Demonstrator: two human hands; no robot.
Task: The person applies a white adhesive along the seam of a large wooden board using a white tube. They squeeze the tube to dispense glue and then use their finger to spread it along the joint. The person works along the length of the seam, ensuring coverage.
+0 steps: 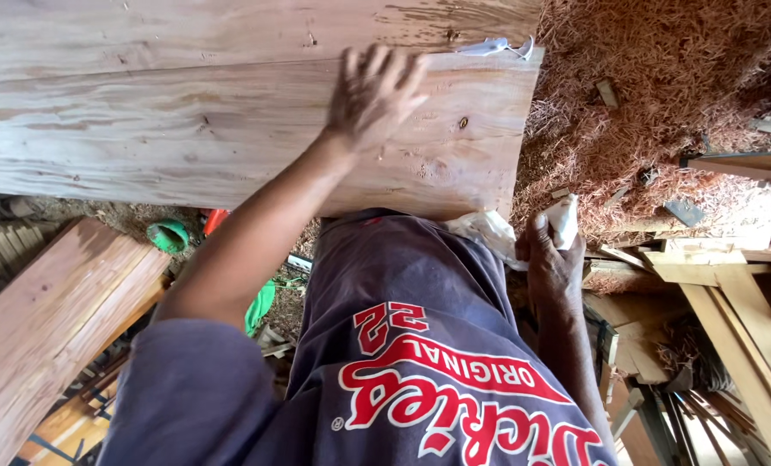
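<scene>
Your left hand [372, 95] lies flat, fingers spread, on the wide plank [230, 129] across the worktop; keep it pressing evenly. Your right hand [551, 263] grips a crumpled white rag [498, 229] at the plank's near edge.

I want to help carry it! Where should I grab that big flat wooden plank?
Probably at the plank's cut right end, coming from the sawdust side. It lies flat and too wide for fingers to span, so grip under that free edge. The left hand only presses flat on top.

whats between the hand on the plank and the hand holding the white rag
In the head view, bare plank and the person's purple shirt lie between the left hand and right hand gripping the rag.
</scene>
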